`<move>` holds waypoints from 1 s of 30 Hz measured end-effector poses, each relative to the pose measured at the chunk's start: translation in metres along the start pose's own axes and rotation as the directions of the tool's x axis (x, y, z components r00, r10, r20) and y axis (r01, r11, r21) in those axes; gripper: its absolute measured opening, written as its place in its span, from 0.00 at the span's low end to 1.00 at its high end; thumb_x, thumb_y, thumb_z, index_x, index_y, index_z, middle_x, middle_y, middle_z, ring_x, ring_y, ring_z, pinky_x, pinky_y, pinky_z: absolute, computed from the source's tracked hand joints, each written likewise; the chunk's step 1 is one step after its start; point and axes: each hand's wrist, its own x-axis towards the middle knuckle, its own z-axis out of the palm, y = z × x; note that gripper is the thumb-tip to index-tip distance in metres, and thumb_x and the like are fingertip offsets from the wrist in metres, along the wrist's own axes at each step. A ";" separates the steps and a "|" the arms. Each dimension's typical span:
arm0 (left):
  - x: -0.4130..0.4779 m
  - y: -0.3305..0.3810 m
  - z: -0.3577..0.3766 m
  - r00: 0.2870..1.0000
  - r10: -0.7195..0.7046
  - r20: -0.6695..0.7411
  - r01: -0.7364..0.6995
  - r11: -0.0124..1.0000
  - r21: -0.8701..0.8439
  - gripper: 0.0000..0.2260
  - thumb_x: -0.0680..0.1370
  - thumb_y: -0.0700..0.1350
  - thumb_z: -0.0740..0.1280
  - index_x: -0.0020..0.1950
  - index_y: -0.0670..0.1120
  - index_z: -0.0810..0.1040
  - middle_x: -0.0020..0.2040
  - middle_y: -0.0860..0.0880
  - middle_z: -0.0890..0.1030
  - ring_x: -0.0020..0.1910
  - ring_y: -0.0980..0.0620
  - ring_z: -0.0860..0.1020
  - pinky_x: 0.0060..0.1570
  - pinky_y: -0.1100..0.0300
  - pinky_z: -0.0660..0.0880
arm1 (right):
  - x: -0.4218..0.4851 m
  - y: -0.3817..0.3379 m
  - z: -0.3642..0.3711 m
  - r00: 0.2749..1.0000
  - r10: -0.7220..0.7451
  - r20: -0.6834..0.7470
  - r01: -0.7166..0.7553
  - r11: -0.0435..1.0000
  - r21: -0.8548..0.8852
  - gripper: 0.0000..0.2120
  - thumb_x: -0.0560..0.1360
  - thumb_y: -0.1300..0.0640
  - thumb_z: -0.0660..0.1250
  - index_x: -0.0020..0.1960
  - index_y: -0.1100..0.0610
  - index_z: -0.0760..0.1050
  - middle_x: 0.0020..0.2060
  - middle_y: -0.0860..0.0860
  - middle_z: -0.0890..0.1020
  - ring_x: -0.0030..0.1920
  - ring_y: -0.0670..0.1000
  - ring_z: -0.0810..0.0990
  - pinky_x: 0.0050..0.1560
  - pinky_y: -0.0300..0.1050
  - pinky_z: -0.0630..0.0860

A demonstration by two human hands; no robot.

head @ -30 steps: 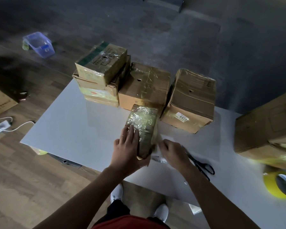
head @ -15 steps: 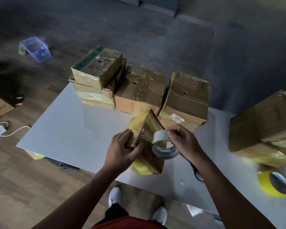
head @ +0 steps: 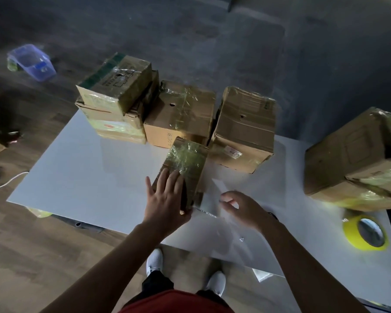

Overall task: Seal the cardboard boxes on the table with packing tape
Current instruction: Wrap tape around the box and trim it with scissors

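Note:
A small cardboard box (head: 185, 163) wrapped in yellowish tape lies on the white table (head: 88, 172) in front of me. My left hand (head: 167, 199) rests flat on its near end with the fingers straight, the thumb at the near edge. My right hand (head: 244, 208) grips a white tape roll (head: 210, 199), blurred, low on the table just right of the box's near corner. Behind stand taped boxes: a stack of two (head: 115, 91), a middle box (head: 181, 111) and a tilted one (head: 244, 127).
A large taped box (head: 357, 159) sits at the table's right end, with a yellow tape roll (head: 350, 229) near the front right edge. Scissors (head: 273, 215) are mostly hidden behind my right wrist. A blue plastic tub (head: 32, 62) and a power strip cable (head: 9, 179) lie on the floor.
Half a second ago the small box was tipped up with the tape roll held against it. Now the box lies flat and my right hand has dropped with the roll to the table.

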 end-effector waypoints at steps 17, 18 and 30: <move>0.005 0.035 0.001 0.995 -0.102 0.003 0.101 0.990 0.102 0.35 0.66 0.52 0.75 0.69 0.41 0.71 0.69 0.39 0.69 0.73 0.37 0.63 0.65 0.33 0.60 | -0.032 0.083 -0.013 0.902 0.342 -0.261 -0.429 0.771 -0.471 0.20 0.77 0.51 0.65 0.66 0.54 0.66 0.57 0.55 0.73 0.58 0.56 0.74 0.54 0.48 0.74; 0.005 0.035 0.001 0.995 -0.101 0.015 0.099 0.989 0.108 0.34 0.68 0.52 0.74 0.71 0.41 0.70 0.70 0.39 0.68 0.73 0.38 0.62 0.66 0.33 0.59 | -0.032 0.084 -0.010 0.907 0.332 -0.260 -0.420 0.770 -0.480 0.20 0.77 0.51 0.65 0.67 0.54 0.65 0.58 0.55 0.73 0.58 0.56 0.74 0.54 0.48 0.74; 0.009 -0.022 -0.002 0.998 0.057 -0.038 -0.061 0.989 -0.136 0.36 0.72 0.45 0.74 0.76 0.43 0.63 0.77 0.43 0.61 0.78 0.43 0.53 0.75 0.50 0.43 | -0.016 0.068 -0.014 0.990 0.126 0.063 -0.106 0.961 -0.256 0.11 0.72 0.55 0.67 0.54 0.48 0.74 0.42 0.46 0.81 0.44 0.49 0.81 0.43 0.43 0.76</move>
